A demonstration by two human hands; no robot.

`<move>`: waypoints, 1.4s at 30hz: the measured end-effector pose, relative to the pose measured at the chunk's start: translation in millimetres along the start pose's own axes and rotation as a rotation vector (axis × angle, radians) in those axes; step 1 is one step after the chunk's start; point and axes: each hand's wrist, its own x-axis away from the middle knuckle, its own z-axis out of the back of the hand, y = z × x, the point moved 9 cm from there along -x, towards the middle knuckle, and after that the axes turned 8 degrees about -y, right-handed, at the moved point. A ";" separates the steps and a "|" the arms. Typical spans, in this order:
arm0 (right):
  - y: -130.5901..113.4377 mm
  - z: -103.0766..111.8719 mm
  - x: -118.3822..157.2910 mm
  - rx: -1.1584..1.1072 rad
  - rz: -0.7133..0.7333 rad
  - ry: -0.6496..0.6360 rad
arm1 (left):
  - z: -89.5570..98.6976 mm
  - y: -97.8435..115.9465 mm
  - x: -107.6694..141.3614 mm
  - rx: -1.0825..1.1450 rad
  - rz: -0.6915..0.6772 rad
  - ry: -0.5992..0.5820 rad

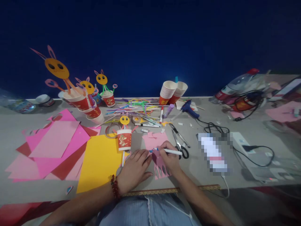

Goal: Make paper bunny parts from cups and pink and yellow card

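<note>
Fingers point(165, 145) of the right hand point(171, 159) pinch a white marker point(173, 152) close to its blue end. From that pinch the barrel runs out toward 3 o'clock; long axis roughly 9-to-3, nearly level with the tabletop point(197, 177) as far as I can tell. Blue end points to 9, at the left fingertips, with a small blue mark point(150, 151) just beyond it. Right hand has the marker, so it's the nearer one.

Left hand point(135, 165) lies palm down at 8 o'clock from the blue end, fingers close together, thumb apart; can't tell whether its fingertips pinch or only press. Pink paper with leaf-shaped holes point(157, 160) lies between the hands, at 6 from the blue end. Another pink sheet point(161, 138) at 12. Scissors point(185, 152) at 2 from the right hand, cup figure point(124, 142) at 11 from the left, yellow sheet point(94, 163) at 9.
</note>
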 end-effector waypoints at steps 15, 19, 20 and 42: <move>2.0 30.2 -0.6 0.033 -0.033 -0.038 | 3.9 4.0 -3.0 -0.033 -0.003 -0.040; -4.3 31.6 -1.7 0.089 0.035 -0.049 | 6.9 2.7 -4.4 -0.017 0.031 -0.023; -4.0 30.7 -2.3 0.087 0.039 -0.055 | 7.9 2.5 -5.3 -0.009 0.044 -0.017; 5.9 17.3 -2.4 0.154 0.024 -0.119 | 8.8 12.4 -25.7 -0.008 0.067 0.005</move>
